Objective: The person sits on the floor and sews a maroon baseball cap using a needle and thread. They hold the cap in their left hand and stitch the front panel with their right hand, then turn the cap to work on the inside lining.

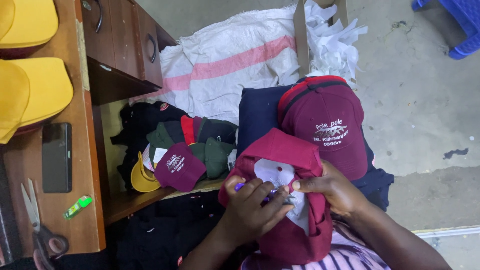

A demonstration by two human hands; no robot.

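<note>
A maroon cap (292, 200) turned inside out lies in my lap, its white backing patch (277, 172) showing. My left hand (252, 207) rests on the cap with fingers curled around a small purple-handled tool (241, 186) against the backing. My right hand (336, 189) pinches the cap's fabric and backing from the right side. Just behind it, a finished maroon cap (327, 125) with white embroidery on the front sits on a dark navy cloth (257, 117).
A wooden desk (82, 165) at left carries yellow caps (35, 90), a black phone (56, 157), scissors (37, 227) and a green lighter (77, 206). A low shelf holds a pile of caps (180, 145). A white sack (230, 60) and paper scraps (332, 42) lie behind; a blue stool (462, 25) stands far right.
</note>
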